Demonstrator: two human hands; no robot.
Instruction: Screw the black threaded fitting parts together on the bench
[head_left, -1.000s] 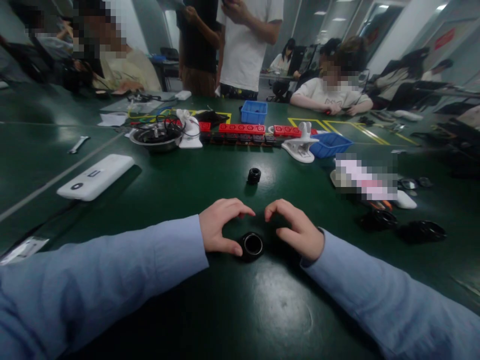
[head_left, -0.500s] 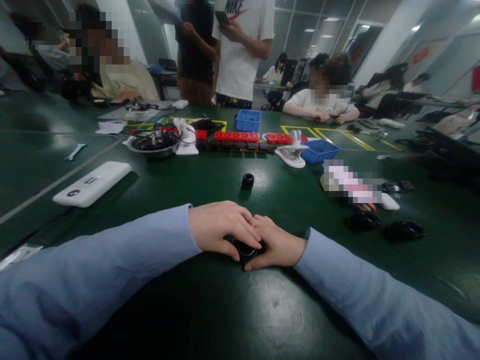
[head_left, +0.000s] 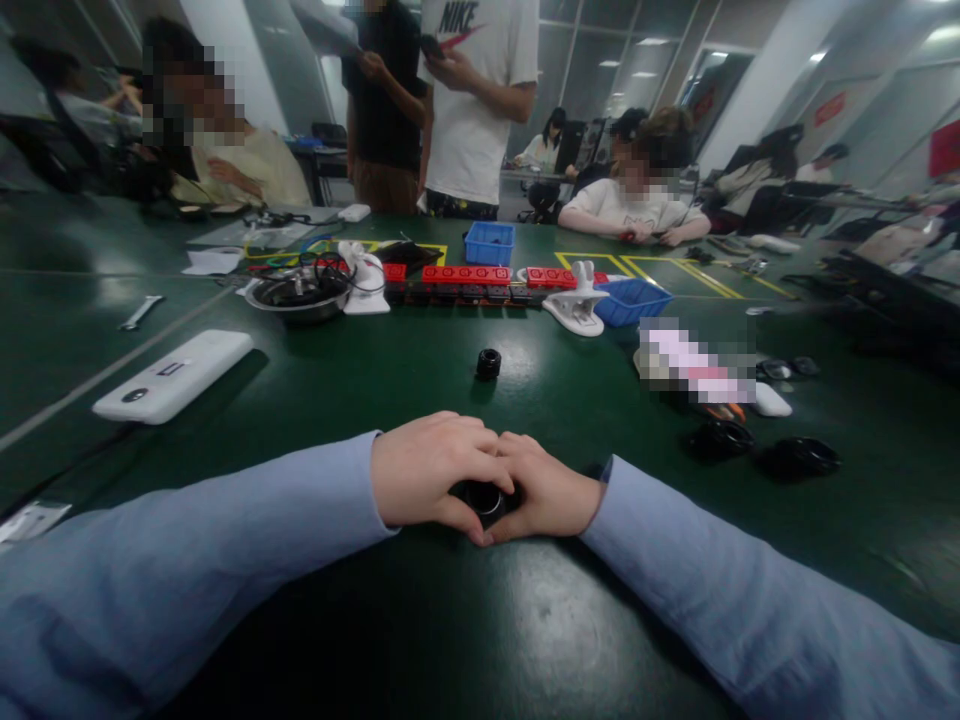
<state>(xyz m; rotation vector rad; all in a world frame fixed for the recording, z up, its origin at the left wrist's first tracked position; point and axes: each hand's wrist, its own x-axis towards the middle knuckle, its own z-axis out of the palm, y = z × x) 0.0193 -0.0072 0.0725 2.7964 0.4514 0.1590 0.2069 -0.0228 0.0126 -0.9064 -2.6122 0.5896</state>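
Note:
Both hands are closed around a black round part with a thin shiny rim, which looks like a camera lens. It is low at the green table, mostly hidden by my fingers. My left hand curls over its left side and top, fingers reaching across. From the right, my right hand wraps it, and the two thumbs meet at its near edge. A small black ribbed cylinder stands alone beyond the hands.
Two black rings lie to the right. Leftward are a white power bank-like device and a wrench. Farther back are a metal bowl, a white clip stand, red power strips and a blue bin. People sit and stand beyond.
My left fingers have drawn in over the rim, and my left thumb has come down to meet the right one. The whole view has shifted slightly.

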